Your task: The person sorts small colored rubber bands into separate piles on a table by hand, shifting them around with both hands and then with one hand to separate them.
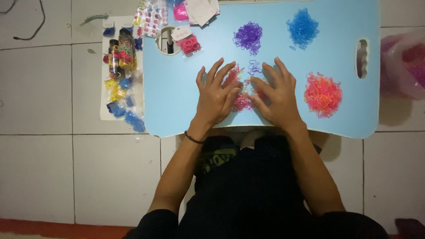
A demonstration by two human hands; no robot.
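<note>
Head view: we rest our left hand [215,95] and right hand [275,94], fingers spread, on mixed bands [241,102] mid-tabletop [177,102], with purple [248,36], blue [303,27] and orange piles [322,94] already sorted, the mixed heap remaining.

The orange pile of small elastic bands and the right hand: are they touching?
Apart. The head view shows bare blue tray between the orange pile and the right hand, which rests on mixed bands.
</note>
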